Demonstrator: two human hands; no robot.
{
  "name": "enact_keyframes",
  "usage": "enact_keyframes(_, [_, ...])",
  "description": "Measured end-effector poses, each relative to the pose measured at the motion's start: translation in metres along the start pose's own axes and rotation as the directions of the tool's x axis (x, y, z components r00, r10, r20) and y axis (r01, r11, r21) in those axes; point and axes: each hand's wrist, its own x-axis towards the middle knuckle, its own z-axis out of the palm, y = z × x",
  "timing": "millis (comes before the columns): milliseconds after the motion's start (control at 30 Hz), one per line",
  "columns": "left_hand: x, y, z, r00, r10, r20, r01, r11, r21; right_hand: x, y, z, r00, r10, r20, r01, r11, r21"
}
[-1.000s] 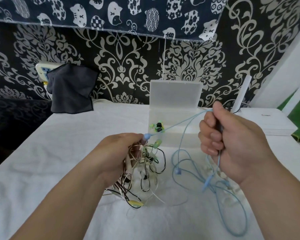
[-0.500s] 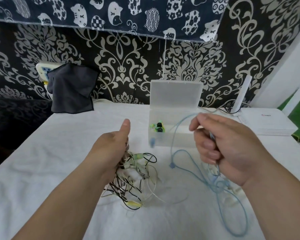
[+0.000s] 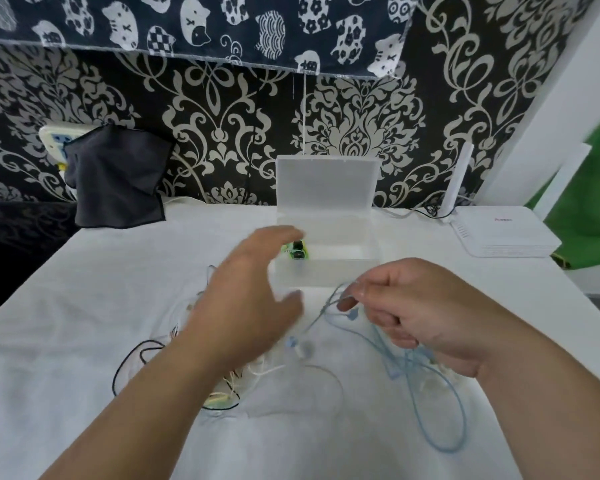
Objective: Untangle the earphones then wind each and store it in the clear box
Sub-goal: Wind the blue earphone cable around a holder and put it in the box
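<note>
My right hand [image 3: 416,313] pinches the light blue earphones [image 3: 440,403], whose cable trails in loops over the white cloth toward the near right. My left hand [image 3: 250,299] hovers with its fingers spread and holds nothing, above a tangle of black, white and yellow-green earphones [image 3: 219,386] that lies loose on the cloth, partly hidden under my hand and wrist. The clear box [image 3: 326,268] stands behind my hands with its lid up. A wound green and black earphone [image 3: 297,252] lies inside at its left end.
A white cloth [image 3: 84,341] covers the table. A dark grey cloth [image 3: 115,181] hangs at the back left. A white router [image 3: 503,233] with an upright antenna sits at the back right, its cables along the wall. Patterned wall stands right behind the box.
My left hand let go of the tangled bundle, which dropped onto the cloth, and rose open toward the box. My right hand came down and left with the blue cable.
</note>
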Motion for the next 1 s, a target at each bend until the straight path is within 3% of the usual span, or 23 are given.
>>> enact_keyframes(67, [-0.005,0.024,0.01,0.963,0.016,0.269,0.052,0.969,-0.241,-0.002,0.002,0.003,1.0,-0.011,0.01,0.011,1.0,-0.018])
enact_keyframes(133, [-0.008,0.033,0.022,0.921,0.035,0.388,0.039,0.983,-0.181,-0.005,0.002,0.001,0.999,-0.04,0.027,0.04,0.999,-0.011])
enact_keyframes(200, [-0.003,0.035,0.024,0.953,-0.02,0.303,0.072,0.984,-0.161,-0.011,0.001,-0.008,0.998,-0.065,0.018,0.065,0.998,-0.014])
enact_keyframes(267, [0.003,0.03,0.022,0.974,-0.161,0.162,0.201,0.939,-0.279,-0.017,0.002,-0.021,0.998,-0.062,-0.023,0.061,0.996,-0.059])
enact_keyframes(367, [0.011,0.024,0.015,0.931,-0.364,0.014,0.315,0.784,-0.535,-0.026,0.007,-0.04,0.998,-0.016,-0.058,0.009,0.995,-0.104])
enact_keyframes(433, [0.012,0.025,0.016,0.915,-0.402,-0.031,0.314,0.758,-0.571,-0.032,0.011,-0.051,1.0,0.007,-0.01,-0.008,0.992,-0.127])
enact_keyframes(533, [0.014,0.025,0.015,0.842,-0.526,-0.119,0.347,0.698,-0.627,-0.04,0.014,-0.063,0.997,0.042,0.06,-0.026,0.967,-0.255])
enact_keyframes(633, [0.019,0.015,0.003,0.735,-0.646,-0.204,0.347,0.617,-0.706,-0.041,0.02,-0.075,0.987,0.07,-0.148,-0.098,0.976,-0.195])
enact_keyframes(733, [0.017,0.014,0.004,0.758,-0.595,-0.269,0.355,0.721,-0.595,-0.036,0.026,-0.084,0.872,0.04,-0.487,-0.134,0.978,-0.16])
enact_keyframes(867, [0.014,0.023,0.013,0.8,-0.534,-0.275,0.336,0.778,-0.531,-0.032,0.033,-0.092,0.705,-0.028,-0.709,-0.182,0.959,-0.219])
enact_keyframes(933, [0.014,0.023,0.012,0.815,-0.523,-0.249,0.363,0.796,-0.485,-0.028,0.034,-0.097,0.61,0.052,-0.79,-0.095,0.995,-0.008])
enact_keyframes(1000, [0.014,0.018,0.014,0.838,-0.502,-0.214,0.374,0.813,-0.446,-0.026,0.031,-0.101,0.534,0.196,-0.822,0.021,0.969,0.244])
